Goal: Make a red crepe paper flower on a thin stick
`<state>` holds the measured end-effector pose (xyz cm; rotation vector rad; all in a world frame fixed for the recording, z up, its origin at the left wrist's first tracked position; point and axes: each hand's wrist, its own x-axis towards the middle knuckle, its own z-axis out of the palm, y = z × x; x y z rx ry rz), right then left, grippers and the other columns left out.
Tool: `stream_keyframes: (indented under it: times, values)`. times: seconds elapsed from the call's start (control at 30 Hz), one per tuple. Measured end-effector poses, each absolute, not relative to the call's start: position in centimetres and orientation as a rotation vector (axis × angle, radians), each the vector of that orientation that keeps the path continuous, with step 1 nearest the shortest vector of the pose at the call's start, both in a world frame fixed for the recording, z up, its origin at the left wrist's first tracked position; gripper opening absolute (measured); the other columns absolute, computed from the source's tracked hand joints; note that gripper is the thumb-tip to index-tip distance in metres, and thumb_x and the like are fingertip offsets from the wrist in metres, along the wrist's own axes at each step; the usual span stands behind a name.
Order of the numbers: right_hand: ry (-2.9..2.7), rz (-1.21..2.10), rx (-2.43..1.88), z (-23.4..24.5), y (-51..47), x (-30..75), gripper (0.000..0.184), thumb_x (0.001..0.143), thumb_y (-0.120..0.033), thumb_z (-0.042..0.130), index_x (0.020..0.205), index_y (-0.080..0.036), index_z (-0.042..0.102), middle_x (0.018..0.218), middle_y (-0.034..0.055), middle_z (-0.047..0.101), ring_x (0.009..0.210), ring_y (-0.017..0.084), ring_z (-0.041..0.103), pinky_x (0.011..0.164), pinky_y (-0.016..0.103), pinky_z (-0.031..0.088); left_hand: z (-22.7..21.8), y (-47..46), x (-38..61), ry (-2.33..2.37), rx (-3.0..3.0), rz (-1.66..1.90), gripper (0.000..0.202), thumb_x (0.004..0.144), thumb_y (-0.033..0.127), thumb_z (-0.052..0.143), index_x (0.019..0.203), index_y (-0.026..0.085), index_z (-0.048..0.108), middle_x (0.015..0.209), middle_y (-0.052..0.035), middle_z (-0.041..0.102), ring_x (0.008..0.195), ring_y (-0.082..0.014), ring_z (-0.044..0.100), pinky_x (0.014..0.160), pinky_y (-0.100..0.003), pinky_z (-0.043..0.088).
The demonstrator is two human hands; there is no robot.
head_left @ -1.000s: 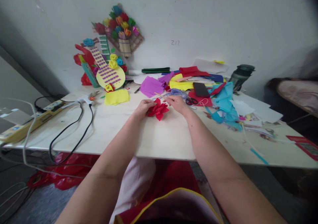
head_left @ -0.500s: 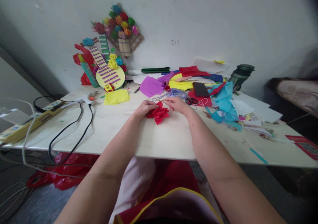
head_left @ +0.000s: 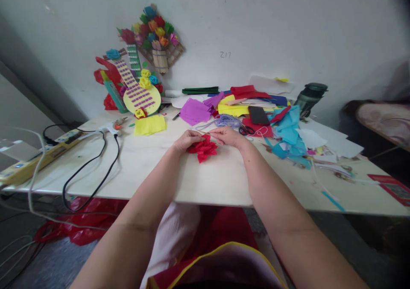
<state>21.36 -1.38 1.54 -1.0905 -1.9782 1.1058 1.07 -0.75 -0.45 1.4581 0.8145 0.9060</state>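
Between my hands is a red crepe-paper flower (head_left: 205,149) with pointed petals spread out, just over the table (head_left: 211,182). My left hand (head_left: 188,139) is closed on its left side, the fingers pinching the paper. My right hand (head_left: 226,136) is closed around a thin wooden stick (head_left: 205,133), whose tip reaches left over the flower's far edge. Fingers cover part of the stick and some petals. Just beyond my right hand lie black scissors (head_left: 246,130) and a coil of pale purple cord (head_left: 228,121).
Purple crepe paper (head_left: 195,111), a dark phone (head_left: 259,115) and blue crepe paper (head_left: 288,131) lie behind and to the right. A green bottle (head_left: 310,98) stands at the back. On the left are a yellow paper piece (head_left: 150,125), a glue gun (head_left: 112,127) and a power strip (head_left: 41,154).
The flower has tilted and turned slightly between my hands, its petals now bunched a little differently. The stick has shifted slightly, lying lower and flatter. Both hands keep their places.
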Motion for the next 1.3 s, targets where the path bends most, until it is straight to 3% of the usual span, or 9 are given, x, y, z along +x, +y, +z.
stream_keyframes:
  times: [0.37, 0.5, 0.63, 0.8, 1.0, 1.17, 1.3]
  values:
    - [-1.912, 1.139, -1.060, 1.4, -1.4, 21.1, 0.031, 0.077, -0.034, 0.057, 0.097, -0.014, 0.070, 0.039, -0.0087, 0.039, 0.040, 0.006, 0.034, 0.043, 0.021, 0.026, -0.5, -0.5, 1.1, 0.774, 1.405, 0.974, 0.027, 0.058, 0.034, 0.078, 0.067, 0.010, 0.070, 0.060, -0.0054, 0.061, 0.052, -0.0109, 0.052, 0.052, -0.024, 0.037]
    - [-1.824, 1.179, -1.055, 1.6, -1.7, 20.8, 0.031, 0.075, -0.034, 0.059, 0.096, -0.014, 0.070, 0.040, -0.0088, 0.038, 0.039, 0.005, 0.032, 0.041, 0.021, 0.024, -0.8, -0.2, 1.0, 0.773, 1.442, 0.965, 0.024, 0.060, 0.032, 0.077, 0.062, 0.011, 0.067, 0.056, -0.0035, 0.058, 0.051, -0.0100, 0.050, 0.050, -0.023, 0.035]
    - [-1.713, 1.189, -1.041, 1.3, -1.6, 20.4, 0.035, 0.076, -0.033, 0.059, 0.103, -0.014, 0.069, 0.041, -0.0088, 0.039, 0.039, 0.005, 0.032, 0.040, 0.020, 0.024, -0.8, -0.2, 1.0, 0.771, 1.399, 0.982, 0.022, 0.061, 0.032, 0.075, 0.064, 0.011, 0.067, 0.054, -0.0024, 0.056, 0.048, -0.0099, 0.048, 0.049, -0.024, 0.035]
    - [-1.551, 1.252, -1.035, 0.8, -1.4, 19.9, 0.041, 0.076, -0.032, 0.060, 0.111, -0.012, 0.064, 0.044, -0.0087, 0.039, 0.040, 0.005, 0.034, 0.038, 0.018, 0.020, -0.2, -0.2, 1.0, 0.760, 1.156, 1.190, 0.021, 0.057, 0.025, 0.068, 0.074, 0.012, 0.070, 0.064, -0.0066, 0.065, 0.058, -0.0158, 0.058, 0.055, -0.026, 0.042]
    - [-1.474, 1.288, -1.037, 1.4, -1.8, 19.6, 0.040, 0.076, -0.029, 0.060, 0.112, -0.013, 0.064, 0.045, -0.0088, 0.037, 0.038, 0.004, 0.032, 0.035, 0.016, 0.017, 0.2, -0.1, 0.9, 0.835, 1.146, 1.230, 0.033, 0.052, 0.010, 0.060, 0.083, 0.013, 0.069, 0.066, -0.0030, 0.065, 0.050, -0.0107, 0.052, 0.049, -0.023, 0.037]
    - [-1.459, 1.287, -1.040, 1.5, -1.9, 19.6, 0.038, 0.076, -0.029, 0.060, 0.111, -0.013, 0.064, 0.043, -0.0095, 0.035, 0.037, 0.004, 0.030, 0.034, 0.016, 0.017, 0.0, -0.1, 0.6, 0.858, 1.240, 1.250, 0.030, 0.056, 0.017, 0.066, 0.087, 0.014, 0.069, 0.058, 0.0015, 0.060, 0.050, -0.0094, 0.050, 0.051, -0.022, 0.036]
    - [-1.434, 1.289, -1.036, 1.4, -1.8, 19.6, 0.037, 0.076, -0.029, 0.061, 0.109, -0.014, 0.065, 0.045, -0.0090, 0.037, 0.037, 0.004, 0.031, 0.034, 0.016, 0.018, -0.1, 0.0, 0.3, 0.861, 1.266, 1.245, 0.023, 0.057, 0.022, 0.069, 0.079, 0.014, 0.067, 0.054, 0.0029, 0.056, 0.048, -0.0088, 0.048, 0.049, -0.022, 0.032]
